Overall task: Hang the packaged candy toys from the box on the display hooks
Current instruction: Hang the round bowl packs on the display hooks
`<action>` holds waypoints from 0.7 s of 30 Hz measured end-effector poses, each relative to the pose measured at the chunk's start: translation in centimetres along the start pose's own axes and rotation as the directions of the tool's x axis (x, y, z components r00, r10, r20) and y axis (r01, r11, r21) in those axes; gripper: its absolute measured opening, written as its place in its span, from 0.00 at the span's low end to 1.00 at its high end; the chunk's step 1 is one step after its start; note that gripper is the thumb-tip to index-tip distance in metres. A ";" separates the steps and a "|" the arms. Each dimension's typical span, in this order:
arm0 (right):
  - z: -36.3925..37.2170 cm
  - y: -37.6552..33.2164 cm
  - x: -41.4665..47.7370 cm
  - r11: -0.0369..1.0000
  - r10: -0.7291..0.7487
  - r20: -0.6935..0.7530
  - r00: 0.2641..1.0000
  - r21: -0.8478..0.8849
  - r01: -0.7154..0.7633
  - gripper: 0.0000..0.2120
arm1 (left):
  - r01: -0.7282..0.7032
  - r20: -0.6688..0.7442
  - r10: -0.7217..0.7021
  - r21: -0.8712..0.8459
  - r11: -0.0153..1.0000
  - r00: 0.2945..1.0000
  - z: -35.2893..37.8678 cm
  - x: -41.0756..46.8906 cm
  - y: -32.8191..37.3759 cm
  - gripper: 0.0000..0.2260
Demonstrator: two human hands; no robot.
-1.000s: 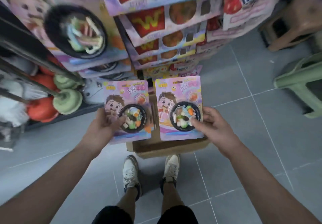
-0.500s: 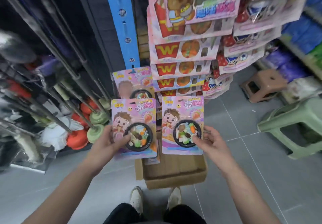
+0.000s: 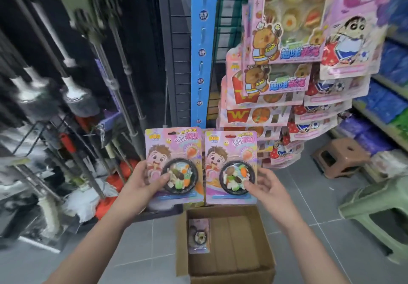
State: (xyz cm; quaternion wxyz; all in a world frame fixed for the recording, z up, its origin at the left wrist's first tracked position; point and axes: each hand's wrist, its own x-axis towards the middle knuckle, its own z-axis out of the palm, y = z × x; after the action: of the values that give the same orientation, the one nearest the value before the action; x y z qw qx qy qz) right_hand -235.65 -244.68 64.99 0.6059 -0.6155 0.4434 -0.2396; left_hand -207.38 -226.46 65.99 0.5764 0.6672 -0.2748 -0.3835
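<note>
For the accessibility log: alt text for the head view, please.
The left hand grips a pink cardboard candy toy pack and the right hand a matching second pack, side by side above an open brown cardboard box holding one more pack. Other pink toy packs hang behind.

Pink candy packs point(image 3: 174, 151), brown box point(image 3: 229, 239)

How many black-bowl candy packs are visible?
3: left pack held by the left hand, right pack by the right hand, third pack lying in the cardboard box. Others may hide behind them.
</note>
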 end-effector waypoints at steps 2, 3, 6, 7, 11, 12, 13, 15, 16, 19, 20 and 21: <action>0.8 -0.4 0.7 1.000 -0.009 -0.008 1.000 -0.007 0.009 0.23 | -0.012 -0.008 0.012 0.012 1.000 1.000 -0.8 0.6 0.2 0.21; 1.3 -0.6 1.1 1.000 -0.012 -0.012 1.000 -0.008 0.011 0.24 | -0.021 -0.010 0.021 0.010 1.000 1.000 -1.2 0.9 0.4 0.22; 2.5 -1.4 1.7 1.000 -0.010 -0.025 1.000 -0.011 0.010 0.26 | -0.030 -0.016 0.029 -0.046 0.998 0.999 -2.3 1.8 0.5 0.25; 3.0 -1.6 1.9 1.000 -0.011 -0.029 1.000 -0.010 0.011 0.25 | -0.031 -0.016 0.030 -0.056 0.998 0.999 -2.6 2.1 0.5 0.25; 4.6 -2.5 2.9 0.999 -0.026 -0.034 0.999 -0.027 0.025 0.25 | -0.044 -0.014 0.042 -0.095 0.994 0.999 -3.8 2.9 0.7 0.25; 5.0 -2.8 3.2 0.999 -0.031 -0.034 0.999 -0.029 0.030 0.25 | -0.053 -0.018 0.052 -0.103 0.993 0.999 -4.1 3.1 0.9 0.27; 5.4 -3.2 3.5 0.999 -0.038 -0.026 0.999 -0.031 0.038 0.24 | -0.062 -0.024 0.060 -0.102 0.993 0.998 -4.3 3.2 1.1 0.29; 6.0 -4.0 4.1 0.997 -0.059 0.007 0.998 -0.046 0.060 0.24 | -0.080 -0.034 0.077 -0.085 0.993 0.996 -4.7 3.2 1.7 0.26; 6.3 -4.4 4.3 0.996 -0.068 0.027 0.997 -0.056 0.069 0.24 | -0.088 -0.042 0.084 -0.081 0.993 0.996 -4.7 3.1 2.1 0.23; 7.0 -5.5 5.4 0.993 -0.098 0.085 0.992 -0.063 0.104 0.25 | -0.119 -0.083 0.114 -0.069 0.990 0.990 -4.8 2.9 3.5 0.17; 7.2 -5.9 5.8 0.992 -0.104 0.099 0.990 -0.055 0.110 0.25 | -0.127 -0.093 0.121 -0.064 0.990 0.988 -4.7 2.8 3.9 0.17; 7.3 -6.2 6.2 0.993 -0.107 0.105 0.989 -0.042 0.111 0.25 | -0.131 -0.105 0.125 -0.062 0.989 0.987 -4.7 2.7 4.2 0.17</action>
State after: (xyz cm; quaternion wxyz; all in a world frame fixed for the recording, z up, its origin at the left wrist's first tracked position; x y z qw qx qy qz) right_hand -224.90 -246.76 68.30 0.5991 -0.6645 0.3831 -0.2299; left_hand -201.65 -226.82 69.79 0.6357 0.6463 -0.2743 -0.3208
